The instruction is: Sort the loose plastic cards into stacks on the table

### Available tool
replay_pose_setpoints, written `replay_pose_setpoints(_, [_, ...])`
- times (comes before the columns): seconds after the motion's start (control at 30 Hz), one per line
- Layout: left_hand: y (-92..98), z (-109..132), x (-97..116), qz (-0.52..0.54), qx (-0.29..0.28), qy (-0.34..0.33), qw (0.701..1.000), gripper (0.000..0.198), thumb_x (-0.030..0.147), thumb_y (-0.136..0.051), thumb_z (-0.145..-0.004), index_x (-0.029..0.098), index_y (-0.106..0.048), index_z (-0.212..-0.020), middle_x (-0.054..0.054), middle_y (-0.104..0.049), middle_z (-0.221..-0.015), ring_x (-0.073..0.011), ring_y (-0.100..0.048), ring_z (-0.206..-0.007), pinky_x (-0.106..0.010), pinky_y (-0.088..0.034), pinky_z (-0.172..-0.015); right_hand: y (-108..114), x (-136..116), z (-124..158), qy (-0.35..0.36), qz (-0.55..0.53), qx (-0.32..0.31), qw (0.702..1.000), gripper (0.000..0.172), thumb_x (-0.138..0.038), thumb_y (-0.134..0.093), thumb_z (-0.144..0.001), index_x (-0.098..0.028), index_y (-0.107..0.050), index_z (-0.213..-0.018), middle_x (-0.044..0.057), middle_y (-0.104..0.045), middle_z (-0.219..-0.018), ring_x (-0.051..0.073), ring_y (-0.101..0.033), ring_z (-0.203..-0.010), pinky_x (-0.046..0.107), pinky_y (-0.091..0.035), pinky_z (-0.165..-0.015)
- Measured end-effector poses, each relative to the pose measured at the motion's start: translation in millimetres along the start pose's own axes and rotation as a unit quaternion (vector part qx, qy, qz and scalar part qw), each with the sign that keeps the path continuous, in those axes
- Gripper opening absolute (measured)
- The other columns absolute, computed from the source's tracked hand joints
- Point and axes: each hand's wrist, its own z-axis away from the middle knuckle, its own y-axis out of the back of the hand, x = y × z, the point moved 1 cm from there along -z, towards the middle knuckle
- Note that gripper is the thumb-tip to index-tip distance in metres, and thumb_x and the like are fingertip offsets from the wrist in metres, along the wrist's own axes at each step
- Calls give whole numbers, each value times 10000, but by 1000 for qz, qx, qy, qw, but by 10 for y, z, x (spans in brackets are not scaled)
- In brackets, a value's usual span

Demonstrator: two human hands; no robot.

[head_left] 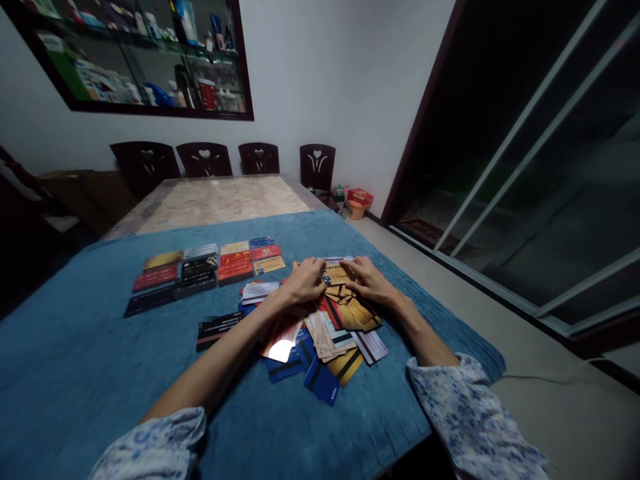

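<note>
Between my two hands, above a loose pile, is a yellow VIP card (336, 274). My left hand (306, 280) closes on its left edge with bent fingers, and my right hand (370, 279) grips the right edge. Whether other cards lie under it in the grip, I cannot tell. Beneath and nearer to me spread mixed cards: gold cards (356, 313), blue cards (323, 381), beige cards (320, 337) and a shiny red card (281, 339). White striped cards (259, 292) and black cards (216, 328) lie left of the pile, partly behind my left forearm.
Sorted card stacks stand in rows at the left, among them red cards (235, 272), black cards (197, 283) and a dark blue stack (150, 302). A blue cloth (90, 347) covers the near table. Several chairs (317, 163) line the far side; a sliding glass door is at right.
</note>
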Motion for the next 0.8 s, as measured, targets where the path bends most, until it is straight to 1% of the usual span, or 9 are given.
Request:
replay_pose_setpoints(0.2, [-2, 5, -23, -16, 10, -2, 1000, 274, 250, -559, -856, 176, -561, -1119, -119, -613, -1100, -298, -564, -1074, -474, -415, -939, 20, -56, -28, 13, 21, 6, 1000, 528, -307, -648, -885, -268, -569, -1405, 127, -569, -1169, 303, -507, -1086, 517, -468, -979])
replay_pose_setpoints(0.33, [24, 19, -34, -32, 1, -6, 999, 293, 261, -554, -862, 172, -562, -1141, -127, -604, -1118, -307, -546, -1086, -485, -409, -947, 24, -87, -60, 14, 37, -1, 999, 518, -316, -640, -887, -239, -579, -1396, 146, -566, -1207, 314, -497, -1098, 523, -473, -966])
replay_pose_setpoints(0.43, [56, 39, -55, -51, -3, -4, 999, 303, 253, -562, -856, 169, -564, -1147, -132, -593, -1140, -316, -530, -1113, -494, -400, -956, 23, -107, -94, 16, 48, -11, 999, 518, -322, -640, -886, -219, -579, -1390, 155, -572, -1236, 319, -490, -1102, 514, -477, -950])
replay_pose_setpoints(0.57, [92, 66, -111, -62, -1, -4, 998, 308, 267, -589, -843, 172, -575, -1136, -138, -574, -1172, -325, -505, -1129, -508, -392, -957, 19, -141, -154, 23, 60, -10, 998, 481, -338, -653, -885, -235, -603, -1352, 139, -596, -1231, 314, -486, -1109, 486, -471, -937])
replay_pose_setpoints(0.8, [173, 107, -214, -76, 1, -4, 997, 288, 285, -601, -851, 184, -597, -1120, -140, -584, -1205, -327, -472, -1159, -516, -380, -960, -32, -193, -293, 31, 101, -1, 994, 469, -442, -710, -861, -247, -649, -1283, 137, -616, -1177, 310, -482, -1070, 431, -458, -854])
